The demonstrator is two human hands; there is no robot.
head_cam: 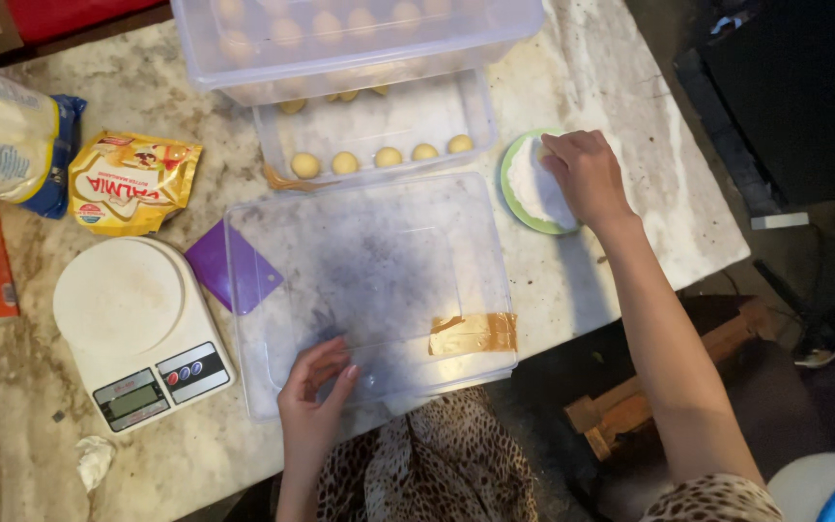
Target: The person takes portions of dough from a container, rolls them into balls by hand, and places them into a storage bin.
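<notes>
Marble surface [630, 106]: left hand [313, 396] rests flat, grip loose, on clear lid [369, 280] at 6 o'clock; right hand [584, 174] pinches into white flour in green bowl [512, 198] at 2 o'clock, near the edge—a nudge could likely tip it off.

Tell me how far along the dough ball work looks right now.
Done: five dough balls sit in a row in the open clear container, with more in the closed box stacked above. In hand: the right hand reaches into the green plate of white powder, and the left hand rests on the clear lid. Left: most of that open container is unfilled.
</notes>
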